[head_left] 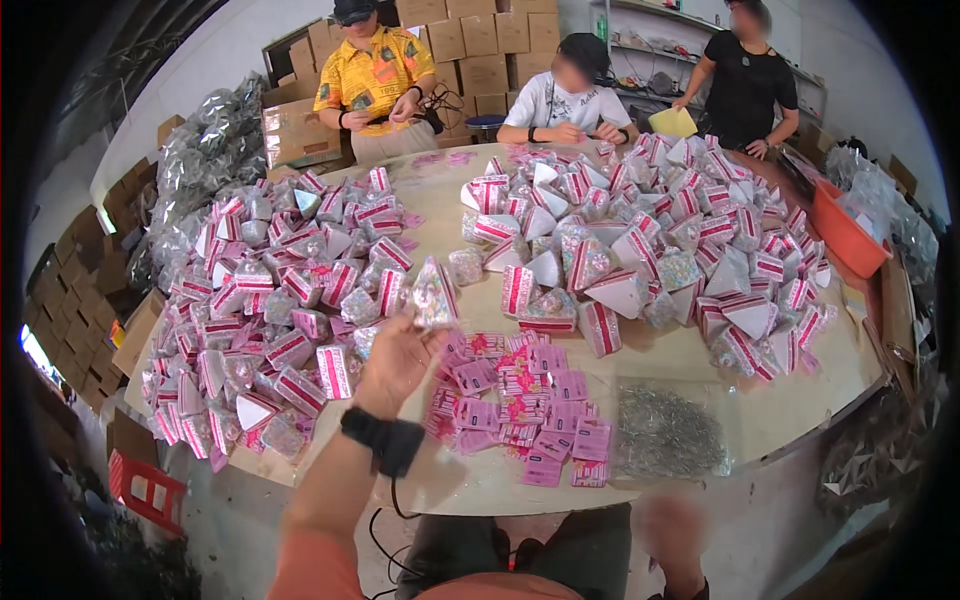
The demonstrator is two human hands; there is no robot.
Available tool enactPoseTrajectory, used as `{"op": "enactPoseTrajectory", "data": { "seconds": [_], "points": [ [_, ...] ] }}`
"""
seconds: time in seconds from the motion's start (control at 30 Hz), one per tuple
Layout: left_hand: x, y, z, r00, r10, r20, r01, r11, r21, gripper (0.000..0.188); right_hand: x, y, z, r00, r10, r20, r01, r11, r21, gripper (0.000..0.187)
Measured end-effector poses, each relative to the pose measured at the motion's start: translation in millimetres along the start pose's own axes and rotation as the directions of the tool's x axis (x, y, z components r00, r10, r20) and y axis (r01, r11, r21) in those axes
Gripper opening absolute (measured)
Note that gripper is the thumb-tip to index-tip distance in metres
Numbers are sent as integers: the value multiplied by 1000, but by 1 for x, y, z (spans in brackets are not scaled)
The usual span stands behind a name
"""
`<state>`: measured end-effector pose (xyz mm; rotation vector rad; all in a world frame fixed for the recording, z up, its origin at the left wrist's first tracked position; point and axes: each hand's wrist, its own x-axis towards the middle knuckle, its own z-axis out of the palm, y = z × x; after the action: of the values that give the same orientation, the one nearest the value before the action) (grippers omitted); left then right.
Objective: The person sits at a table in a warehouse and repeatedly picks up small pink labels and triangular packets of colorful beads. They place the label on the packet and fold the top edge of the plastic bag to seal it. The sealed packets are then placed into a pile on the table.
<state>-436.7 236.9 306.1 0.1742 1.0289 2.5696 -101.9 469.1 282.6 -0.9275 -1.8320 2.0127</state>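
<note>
My left hand, with a black band on its wrist, grips a triangular packet at its lower end. The packet stands point up, with shiny, multicoloured contents and a pink-striped side. Below my left hand lies a spread of pink printed cards, several overlapping. My right hand is low at the table's near edge, off the tabletop and smeared; its fingers do not show clearly. Nearest to it on the table is a clear bag full of small, thin metal pieces.
Heaps of similar packets cover the table's left and right. An orange tub stands at the right edge. Across the table are three people, one holding a yellow sheet. A red stool is at lower left; cartons stack behind.
</note>
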Motion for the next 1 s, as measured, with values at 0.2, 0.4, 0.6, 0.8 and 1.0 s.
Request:
{"op": "enactPoseTrajectory", "data": {
  "seconds": [0.2, 0.4, 0.6, 0.8, 1.0],
  "points": [
    [-90, -30, -2, 950, -243, 198, 301, 883, -360, 39, 1, -17, 30, 956, -104, 276, 112, 994, -16, 12],
    [-133, -42, 13, 979, -161, 126, 177, 975, -135, 45, -5, -54, 72, 858, -233, 457, 330, 933, -143, 15],
    [-158, -37, 36, 979, 192, 73, -204, 951, 232, 56, -21, -91, 130, 560, -606, 566, 804, 561, -195, 15],
    [-176, -32, 44, 947, 314, 60, -317, 898, 304, 60, -28, -89, 151, 459, -708, 536, 884, 426, -194, 14],
    [-182, -31, 43, 942, 330, 58, -330, 883, 334, 61, -30, -91, 156, 431, -725, 537, 899, 394, -190, 14]
  ]
}}
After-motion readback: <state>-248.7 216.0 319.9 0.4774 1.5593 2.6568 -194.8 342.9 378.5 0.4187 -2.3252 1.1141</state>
